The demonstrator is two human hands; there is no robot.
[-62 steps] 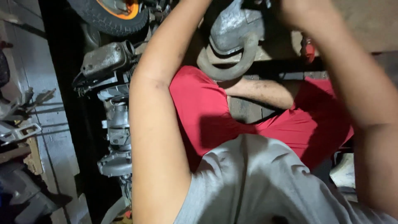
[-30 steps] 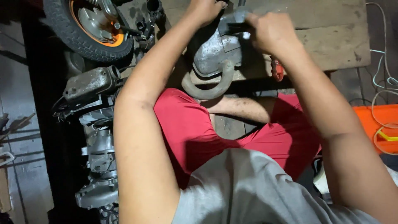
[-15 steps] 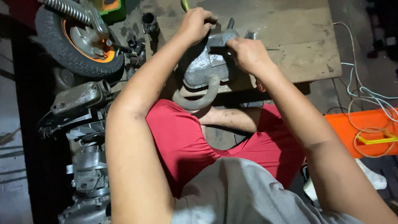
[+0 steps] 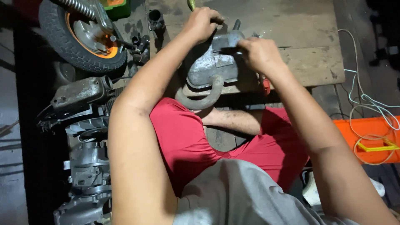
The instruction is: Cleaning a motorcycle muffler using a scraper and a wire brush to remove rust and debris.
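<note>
Head view: grey metal exhaust muffler [image 4: 210,71] sits at near edge of wooden board [image 4: 300,50], curved pipe hanging over edge. Left hand [image 4: 202,23] clamped round green-handled tool [image 4: 191,4] at muffler's far end, right hand [image 4: 258,54] pinching muffler top, likely steadying it. Small wheel [image 4: 81,35] left of board.

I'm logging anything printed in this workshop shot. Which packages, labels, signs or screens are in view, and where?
None can be made out.
Green box: top edge beside the wheel, green with an orange patch, mostly cut off.
Orange tray: right edge, flat, white cord on it; no label visible.
</note>
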